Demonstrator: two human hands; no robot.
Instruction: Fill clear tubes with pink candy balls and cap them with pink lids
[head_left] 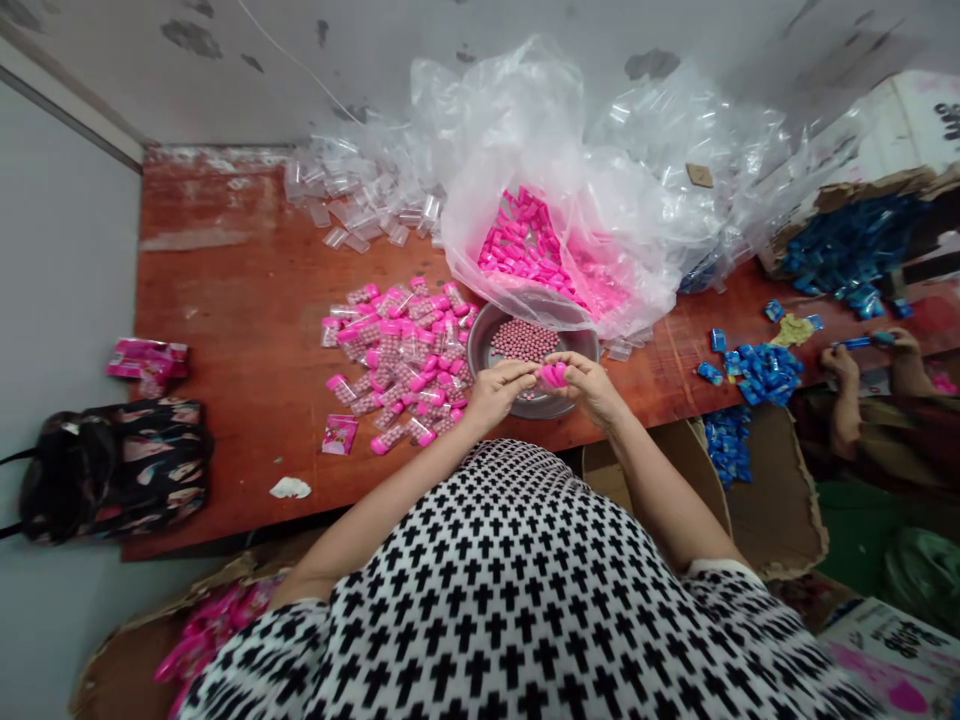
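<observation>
Both hands meet over the near rim of a metal bowl (480, 345) that holds small round pink beads (525, 340). My right hand (594, 390) is closed on bright pink plastic caps (554, 375), pinched between thumb and fingers. Close beside it, my left hand (498, 392) has its fingertips pressed together; whatever they hold is hidden or too small to make out. To the left of the bowl lies a heap of clear tubes (397, 350) filled with pink beads and closed with pink caps.
Behind the bowl, a clear plastic bag (469, 220) holds loose pink caps (525, 240). Empty clear tubes (352, 190) lie at the back. A black patterned bag (161, 460) is at the left. On the right are blue packets (769, 373), a cardboard box (780, 490) and another person's hands (840, 365).
</observation>
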